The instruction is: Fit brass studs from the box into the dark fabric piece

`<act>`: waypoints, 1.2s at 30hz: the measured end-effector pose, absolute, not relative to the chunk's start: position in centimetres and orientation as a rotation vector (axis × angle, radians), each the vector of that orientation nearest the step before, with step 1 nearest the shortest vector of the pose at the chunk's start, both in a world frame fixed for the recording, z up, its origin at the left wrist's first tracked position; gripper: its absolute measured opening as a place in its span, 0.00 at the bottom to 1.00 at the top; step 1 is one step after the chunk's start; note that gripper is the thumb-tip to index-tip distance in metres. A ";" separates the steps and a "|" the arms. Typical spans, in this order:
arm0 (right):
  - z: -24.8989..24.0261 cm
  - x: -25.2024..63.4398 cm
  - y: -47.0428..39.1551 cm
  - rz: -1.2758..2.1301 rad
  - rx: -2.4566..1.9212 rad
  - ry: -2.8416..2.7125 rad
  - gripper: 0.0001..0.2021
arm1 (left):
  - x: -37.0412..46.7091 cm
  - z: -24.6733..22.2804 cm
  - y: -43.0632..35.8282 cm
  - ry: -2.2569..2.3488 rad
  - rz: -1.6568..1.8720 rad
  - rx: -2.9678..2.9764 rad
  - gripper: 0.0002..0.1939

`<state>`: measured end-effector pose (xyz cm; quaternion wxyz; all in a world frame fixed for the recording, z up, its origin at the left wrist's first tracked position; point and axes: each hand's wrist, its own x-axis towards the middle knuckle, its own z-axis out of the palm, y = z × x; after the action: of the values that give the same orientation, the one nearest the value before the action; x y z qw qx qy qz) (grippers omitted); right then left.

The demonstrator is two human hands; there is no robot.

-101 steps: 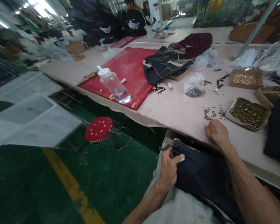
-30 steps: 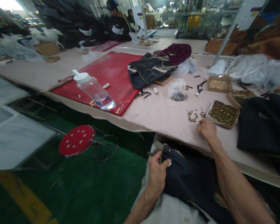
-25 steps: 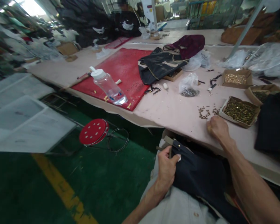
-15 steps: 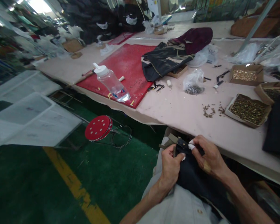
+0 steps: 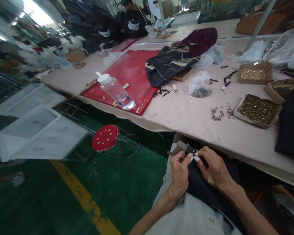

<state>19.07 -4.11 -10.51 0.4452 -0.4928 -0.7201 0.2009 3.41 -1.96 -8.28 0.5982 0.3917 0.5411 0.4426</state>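
Pink cloth covers the long counter [image 5: 186,114], which is seen running from 9 o'clock to 3 o'clock across a crowded workshop with a green floor [image 5: 63,195] below it. On the person's lap, at 6 o'clock below the counter edge, a dark fabric piece [image 5: 205,191] is held, with an olive strap [image 5: 180,147] sticking out at its upper corner. The left hand [image 5: 180,173] is closed on that corner, thumb and fingers pinched together on the cloth. The right hand [image 5: 215,168] is met there from 3 o'clock, its taped fingers [image 5: 197,158] pressed together on the same corner, just touching the left thumb. At 2 o'clock from the hands, a cardboard tray of brass rivets [image 5: 258,111] is seen, with loose rivets [image 5: 217,113] scattered beside it. At 11 o'clock, a clear bottle [image 5: 115,91] lies tilted on a red mat [image 5: 132,73]. A red stool [image 5: 105,137] stands on the floor at 9 o'clock.
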 end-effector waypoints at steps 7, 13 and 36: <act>-10.0 19.4 -4.2 0.592 -1.260 -1.704 0.05 | 3.6 -8.9 -2.2 1.197 1.045 0.765 0.12; -9.4 18.5 -3.7 0.401 -1.238 -1.801 0.06 | 3.4 -8.8 -2.4 1.170 1.048 0.870 0.11; -10.0 19.0 -4.6 0.931 -1.504 -1.328 0.08 | 2.7 -7.4 -3.0 1.218 0.939 1.272 0.13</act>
<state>18.96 -4.57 -9.96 0.4484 -0.6077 -0.5367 0.3764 2.74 -2.96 -7.45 0.5420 0.5354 0.5130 0.3955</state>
